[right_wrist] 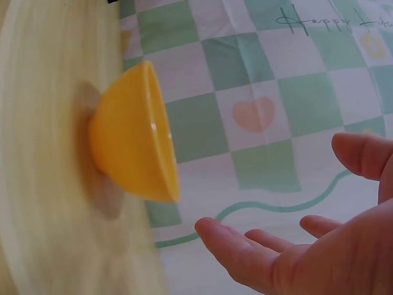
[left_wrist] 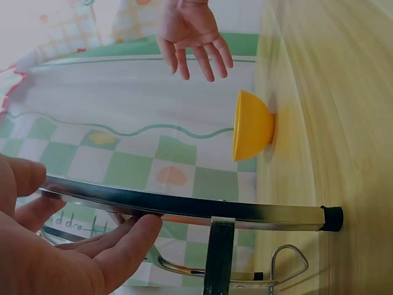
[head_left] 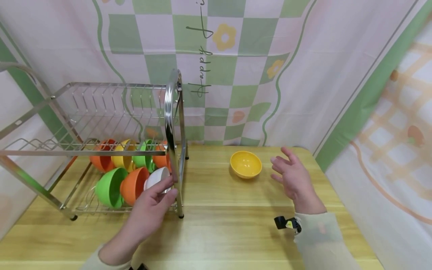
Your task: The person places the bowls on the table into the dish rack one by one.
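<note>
A yellow bowl stands upright on the wooden table. Just right of it, apart from its rim, my right hand hovers with fingers spread and holds nothing. My left hand is at the front right post of a two-tier metal dish rack, its relaxed fingers right at the post in the left wrist view. Behind that hand, a white bowl is partly hidden on the lower tier. Beside it, tipped on their sides, are an orange bowl and a green bowl.
A back row on the lower tier has orange, yellow and green bowls, among them a yellow bowl, partly behind the upper tier's front rail. A checkered curtain hangs behind the table. The rack's black feet rest on the wood.
</note>
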Tool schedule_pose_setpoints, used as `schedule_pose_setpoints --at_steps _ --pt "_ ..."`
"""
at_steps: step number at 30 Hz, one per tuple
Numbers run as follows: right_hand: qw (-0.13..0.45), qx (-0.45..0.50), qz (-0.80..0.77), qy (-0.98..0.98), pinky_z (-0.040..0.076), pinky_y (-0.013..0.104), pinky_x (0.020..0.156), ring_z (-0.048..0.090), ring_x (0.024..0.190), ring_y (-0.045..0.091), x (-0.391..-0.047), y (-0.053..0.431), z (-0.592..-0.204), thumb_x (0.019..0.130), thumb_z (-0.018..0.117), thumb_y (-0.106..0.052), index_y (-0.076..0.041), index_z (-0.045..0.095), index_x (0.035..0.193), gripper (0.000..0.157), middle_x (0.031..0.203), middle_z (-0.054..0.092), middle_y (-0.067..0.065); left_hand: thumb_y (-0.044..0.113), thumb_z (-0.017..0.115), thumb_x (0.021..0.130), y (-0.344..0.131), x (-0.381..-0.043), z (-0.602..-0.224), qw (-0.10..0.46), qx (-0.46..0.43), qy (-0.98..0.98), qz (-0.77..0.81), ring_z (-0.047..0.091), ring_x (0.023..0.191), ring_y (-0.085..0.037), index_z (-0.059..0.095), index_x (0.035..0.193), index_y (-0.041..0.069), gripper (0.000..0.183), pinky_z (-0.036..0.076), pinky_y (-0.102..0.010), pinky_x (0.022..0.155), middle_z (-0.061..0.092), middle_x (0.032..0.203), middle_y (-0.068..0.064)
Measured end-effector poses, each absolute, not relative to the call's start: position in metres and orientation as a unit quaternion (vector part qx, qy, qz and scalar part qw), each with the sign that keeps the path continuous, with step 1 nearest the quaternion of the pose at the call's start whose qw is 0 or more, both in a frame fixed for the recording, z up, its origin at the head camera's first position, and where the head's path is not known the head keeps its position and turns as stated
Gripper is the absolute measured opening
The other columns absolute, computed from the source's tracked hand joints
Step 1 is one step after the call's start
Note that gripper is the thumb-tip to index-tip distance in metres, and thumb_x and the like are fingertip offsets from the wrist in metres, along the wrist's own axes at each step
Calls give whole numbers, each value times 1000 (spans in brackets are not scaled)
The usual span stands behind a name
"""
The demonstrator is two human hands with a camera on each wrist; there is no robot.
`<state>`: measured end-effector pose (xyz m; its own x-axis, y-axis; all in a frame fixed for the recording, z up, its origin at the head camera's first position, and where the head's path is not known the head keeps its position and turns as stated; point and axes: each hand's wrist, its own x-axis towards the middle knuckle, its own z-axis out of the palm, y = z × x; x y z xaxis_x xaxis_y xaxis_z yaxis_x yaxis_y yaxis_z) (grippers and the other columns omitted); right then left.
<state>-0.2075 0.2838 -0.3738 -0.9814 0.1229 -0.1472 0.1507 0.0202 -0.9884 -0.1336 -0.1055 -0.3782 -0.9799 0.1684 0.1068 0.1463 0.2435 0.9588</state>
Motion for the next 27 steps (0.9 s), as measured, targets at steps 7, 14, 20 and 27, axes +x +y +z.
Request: schedule_pose_setpoints --at_steps 7,14,20,27 --pt "44 110 -687 717 35 57 109 26 141 47 -218 283 -391 103 58 -20 -19 4 162 79 160 18 25 17 59 103 -104 -136 -381 -9 101 780 618 62 114 -24 59 137 4 37 54 -30 90 62 132 -9" --pt "73 126 -699 701 36 57 109 26 141 46 -232 282 -409 103 55 -13 -18 6 162 77 161 13 24 16 63 100 -104 -137 -380 -9 80 794 602 63 111 -22 64 133 10 34 55 -29 88 65 127 -8" --pt "101 140 -733 658 37 60 106 28 140 44 -241 277 -421 102 54 -7 -19 8 162 77 165 3 14 16 64 99 -102 -137 -379 -9 69 792 606 64 110 -22 65 132 10 33 56 -28 86 66 126 -8" --pt "116 155 -774 603 34 64 106 28 141 42 -249 274 -429 102 53 -3 -22 7 162 78 165 4 12 14 65 99 -101 -137 -379 -14 68 792 607 66 106 -21 66 131 10 32 56 -28 84 67 124 -8"
